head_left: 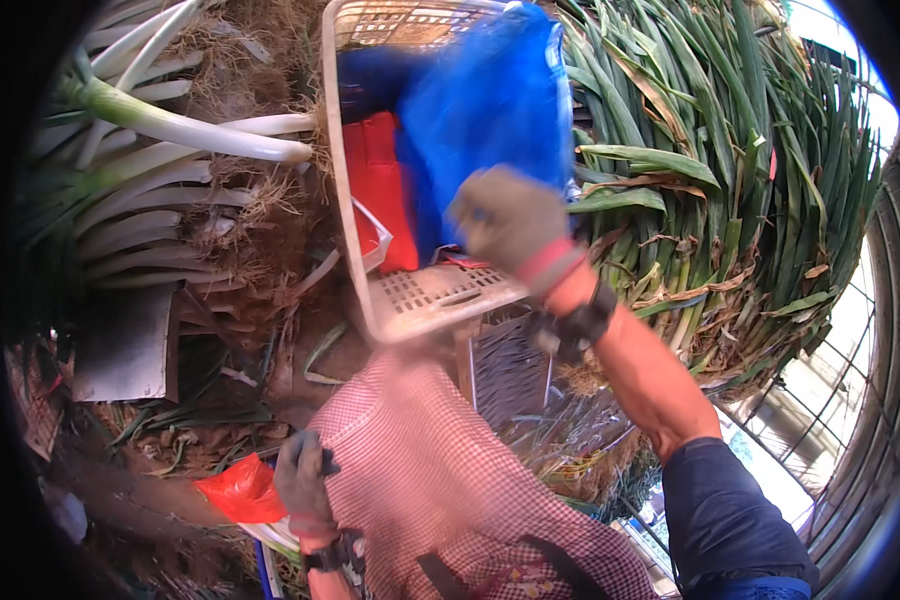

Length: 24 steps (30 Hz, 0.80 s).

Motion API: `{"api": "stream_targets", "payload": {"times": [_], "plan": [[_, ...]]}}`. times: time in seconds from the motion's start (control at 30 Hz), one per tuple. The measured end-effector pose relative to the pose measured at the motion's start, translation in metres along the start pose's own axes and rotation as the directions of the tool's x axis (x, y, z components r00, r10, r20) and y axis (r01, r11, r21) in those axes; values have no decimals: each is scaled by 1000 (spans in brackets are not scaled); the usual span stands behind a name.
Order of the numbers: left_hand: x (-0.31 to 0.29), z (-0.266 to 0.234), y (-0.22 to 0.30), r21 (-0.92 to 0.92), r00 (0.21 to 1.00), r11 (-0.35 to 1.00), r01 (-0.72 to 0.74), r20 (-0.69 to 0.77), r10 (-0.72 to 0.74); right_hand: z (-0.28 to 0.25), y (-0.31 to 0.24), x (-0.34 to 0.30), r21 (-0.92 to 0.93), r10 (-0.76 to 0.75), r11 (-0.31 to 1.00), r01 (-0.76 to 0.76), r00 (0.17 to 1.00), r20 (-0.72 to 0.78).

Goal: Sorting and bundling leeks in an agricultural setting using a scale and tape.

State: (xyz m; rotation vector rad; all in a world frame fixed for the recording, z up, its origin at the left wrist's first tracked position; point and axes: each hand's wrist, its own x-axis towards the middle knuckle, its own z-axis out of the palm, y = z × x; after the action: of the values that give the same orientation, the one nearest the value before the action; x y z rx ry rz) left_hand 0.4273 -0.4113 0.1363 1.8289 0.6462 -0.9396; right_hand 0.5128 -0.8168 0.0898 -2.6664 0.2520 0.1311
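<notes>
My right hand [515, 222], in a grey-brown glove with a pink cuff, is closed like a fist over a white plastic crate [425, 318]. Motion blurs it, and what its fingers grip, if anything, cannot be made out. Just beyond it a blue plastic bag [485, 100], also blurred, bulges up inside the crate beside a red packet [375, 165]. Low on the left, my left hand [305, 480], gloved too, has its fingers curled; what lies in them is hidden. Against it is a red plastic bag [240, 490], with pale leek stalks [278, 537] under the wrist.
Leeks with white stems and roots [185, 130] lie stacked at the left, above a grey metal-looking box [125, 345]. Thick green leek leaves [710, 170] fill the right side. A pink checked cloth [430, 450] covers my front. A wire grid [840, 370] stands at far right.
</notes>
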Motion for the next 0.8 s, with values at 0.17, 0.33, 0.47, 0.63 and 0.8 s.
{"api": "stream_targets", "payload": {"times": [0.17,0.33,0.47,0.63,0.8], "plan": [[45,73,70,-167,891,921,-353,242,385,2,-133,-55,80,-229,961,265,599,767],[60,78,35,-59,936,997,-48,346,65,6,-122,-72,322,-103,932,-165,733,672],[61,82,20,-394,909,830,394,298,-290,31,-54,-45,294,341,858,-421,895,286],[69,73,-8,-391,911,851,352,350,-216,81,-8,-30,129,457,790,-600,715,529],[50,58,-2,114,992,990,-85,-87,95,67,-94,-58,319,290,815,-483,817,498]]}}
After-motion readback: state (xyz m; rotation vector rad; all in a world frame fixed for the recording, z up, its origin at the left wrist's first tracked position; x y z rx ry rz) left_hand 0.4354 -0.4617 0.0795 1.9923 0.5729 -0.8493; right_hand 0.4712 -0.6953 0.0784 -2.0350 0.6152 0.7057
